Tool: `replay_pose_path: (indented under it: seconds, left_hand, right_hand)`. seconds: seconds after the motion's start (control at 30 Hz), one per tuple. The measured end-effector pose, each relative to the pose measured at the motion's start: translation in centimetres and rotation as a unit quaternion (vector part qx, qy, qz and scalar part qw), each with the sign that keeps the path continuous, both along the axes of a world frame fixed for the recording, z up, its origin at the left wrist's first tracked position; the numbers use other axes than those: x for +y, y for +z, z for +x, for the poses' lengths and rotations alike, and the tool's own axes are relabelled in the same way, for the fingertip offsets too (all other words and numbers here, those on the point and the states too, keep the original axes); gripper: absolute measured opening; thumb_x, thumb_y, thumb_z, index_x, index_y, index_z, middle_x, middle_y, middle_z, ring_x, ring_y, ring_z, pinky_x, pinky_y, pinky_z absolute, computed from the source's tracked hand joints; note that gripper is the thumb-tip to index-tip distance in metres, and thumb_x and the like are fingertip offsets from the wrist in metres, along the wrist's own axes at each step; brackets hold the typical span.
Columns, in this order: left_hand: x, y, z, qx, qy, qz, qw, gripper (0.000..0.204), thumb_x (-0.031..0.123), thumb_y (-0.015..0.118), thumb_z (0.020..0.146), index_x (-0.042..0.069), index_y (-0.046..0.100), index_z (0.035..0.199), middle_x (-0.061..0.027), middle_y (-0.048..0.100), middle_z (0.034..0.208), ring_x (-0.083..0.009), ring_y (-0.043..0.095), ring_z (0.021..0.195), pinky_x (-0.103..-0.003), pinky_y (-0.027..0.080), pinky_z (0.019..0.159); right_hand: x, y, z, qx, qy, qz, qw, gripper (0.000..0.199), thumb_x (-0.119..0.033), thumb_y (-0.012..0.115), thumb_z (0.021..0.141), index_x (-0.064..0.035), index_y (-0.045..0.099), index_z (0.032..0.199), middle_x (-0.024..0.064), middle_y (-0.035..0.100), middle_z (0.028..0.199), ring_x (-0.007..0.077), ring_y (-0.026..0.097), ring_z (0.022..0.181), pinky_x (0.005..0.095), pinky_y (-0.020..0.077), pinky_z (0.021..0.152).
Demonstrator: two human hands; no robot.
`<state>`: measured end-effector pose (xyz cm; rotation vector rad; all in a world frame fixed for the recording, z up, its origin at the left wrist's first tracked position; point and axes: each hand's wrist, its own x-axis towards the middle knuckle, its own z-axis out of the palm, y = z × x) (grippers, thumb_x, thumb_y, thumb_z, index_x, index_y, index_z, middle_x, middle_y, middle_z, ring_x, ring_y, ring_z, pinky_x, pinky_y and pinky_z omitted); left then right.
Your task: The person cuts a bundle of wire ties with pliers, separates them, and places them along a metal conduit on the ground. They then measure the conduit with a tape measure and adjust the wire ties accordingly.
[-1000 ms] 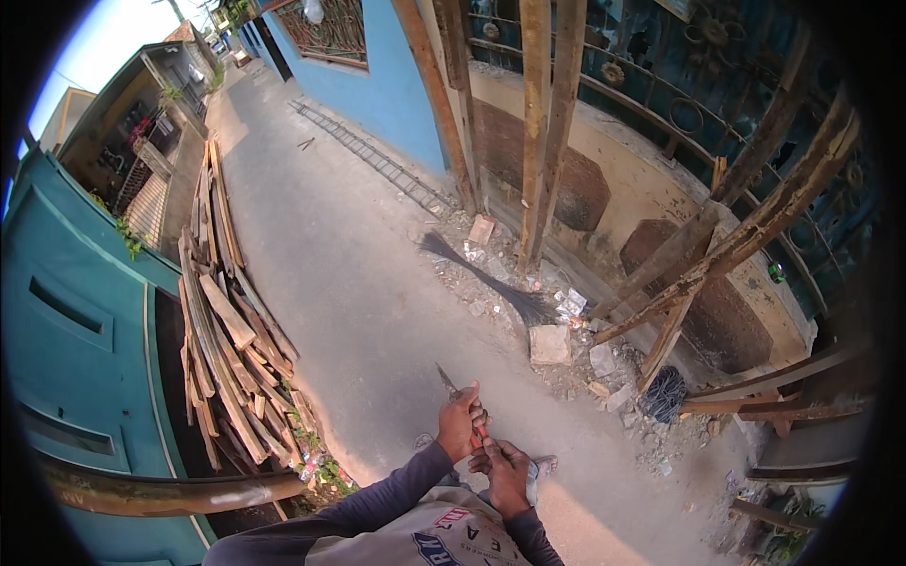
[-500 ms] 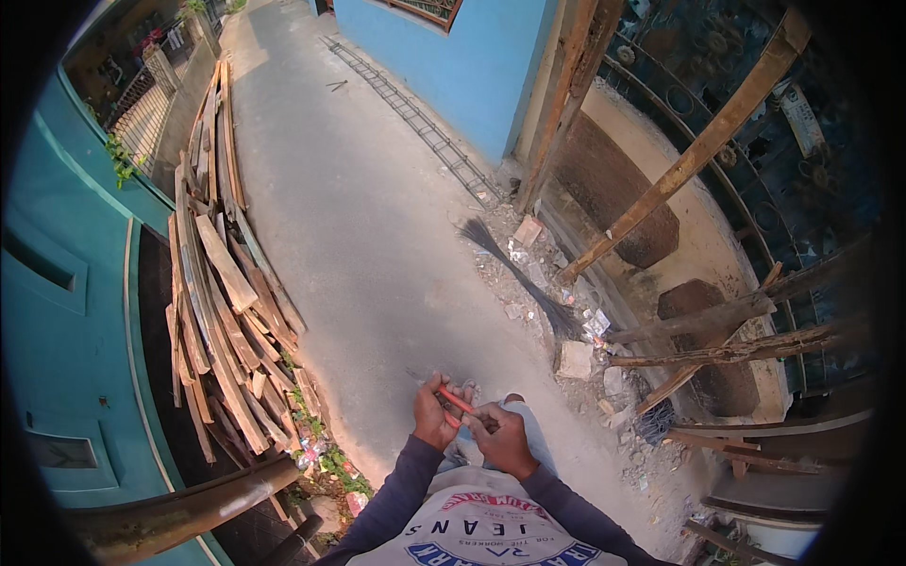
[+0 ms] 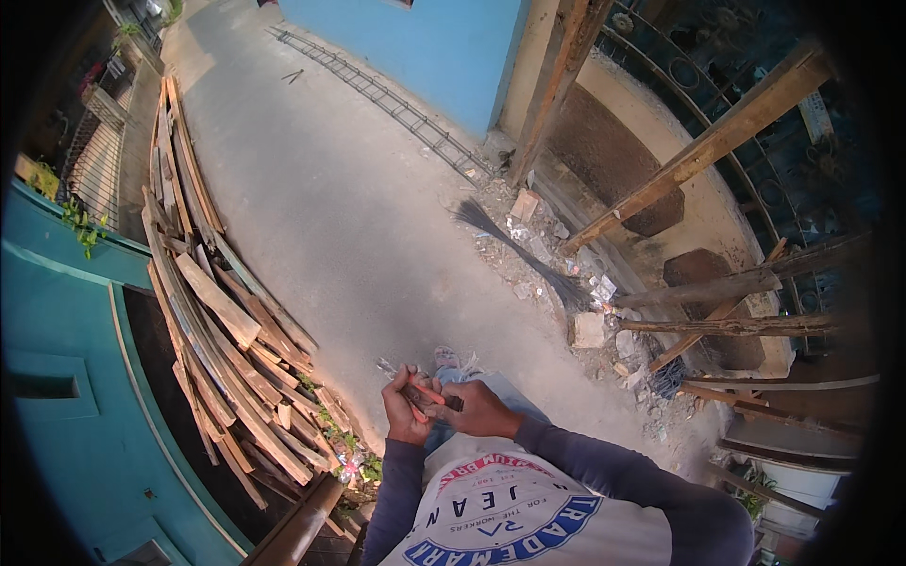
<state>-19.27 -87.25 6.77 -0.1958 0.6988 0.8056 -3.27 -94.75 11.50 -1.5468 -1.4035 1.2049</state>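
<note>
In front of my waist, both hands come together around a small tool with red-orange handles (image 3: 418,412), which looks like a pair of pliers. My left hand (image 3: 404,411) is closed around it. My right hand (image 3: 483,409) meets it from the right, with bent fingers pressed to the handles. A thin metal end appears to stick out past my left fingers, too small to make out. The fingers hide much of the tool. Below the hands are my light blue trousers and one sandalled foot (image 3: 445,357).
Long wooden planks (image 3: 217,311) are piled along the left side by a teal wall (image 3: 66,311). A bundle of dark wires (image 3: 519,250) lies on rubble at the right. Slanting timber props (image 3: 698,146) lean there. A rebar frame (image 3: 377,91) lies along the blue wall (image 3: 425,47).
My view has turned, so the plank pile and road shift left. My hands have drawn closer together around the tool, and the right fingers have moved onto it near the left hand.
</note>
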Motion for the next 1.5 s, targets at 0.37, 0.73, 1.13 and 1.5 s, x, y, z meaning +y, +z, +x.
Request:
replay_pose_path:
  seconds: [0.37, 0.73, 1.13, 1.5]
  left_hand:
    - [3.7, 1.0, 11.2, 0.083, -0.392, 0.053, 0.914, 0.024, 0.030, 0.057, 0.107, 0.013, 0.058, 0.090, -0.0008, 0.060, 0.077, -0.0183, 0.063, 0.075, -0.043, 0.055, 0.093]
    - [-9.3, 3.6, 25.4, 0.157, -0.560, 0.269, 0.768, 0.028, 0.036, 0.058, 0.108, 0.013, 0.054, 0.093, -0.0013, 0.054, 0.080, -0.0195, 0.059, 0.078, -0.043, 0.056, 0.086]
    - [-30.8, 2.6, 49.4, 0.141, -0.641, 0.232, 0.718, 0.033, 0.039, 0.054, 0.110, 0.015, 0.049, 0.088, 0.0056, 0.042, 0.065, -0.0094, 0.041, 0.052, -0.031, 0.044, 0.057]
    - [-38.5, 6.3, 60.5, 0.078, -0.740, 0.042, 0.667, 0.028, 0.034, 0.057, 0.110, 0.014, 0.052, 0.091, 0.0080, 0.044, 0.064, -0.0075, 0.042, 0.054, -0.028, 0.044, 0.057]
  right_hand:
    - [-6.9, 2.3, 0.1, 0.122, -0.386, -0.120, 0.907, 0.040, -0.039, 0.069, 0.102, 0.0012, 0.072, 0.099, 0.0118, 0.067, 0.076, 0.0178, 0.062, 0.070, 0.0358, 0.0495, 0.068]
    - [-16.5, -1.3, 6.8, 0.362, -0.594, -0.099, 0.711, 0.027, -0.022, 0.063, 0.103, 0.0033, 0.072, 0.105, 0.0068, 0.072, 0.081, 0.0149, 0.069, 0.073, 0.0316, 0.0567, 0.065]
    - [-34.8, 1.4, 22.0, 0.344, -0.713, 0.091, 0.605, 0.028, -0.022, 0.068, 0.106, 0.0040, 0.071, 0.115, 0.0045, 0.071, 0.087, 0.0099, 0.066, 0.073, 0.0265, 0.0564, 0.067]
    - [-41.9, 3.5, 32.2, 0.191, -0.855, 0.067, 0.478, 0.022, -0.015, 0.085, 0.093, 0.0016, 0.071, 0.092, 0.0011, 0.070, 0.077, 0.0050, 0.058, 0.069, 0.0233, 0.0472, 0.064]
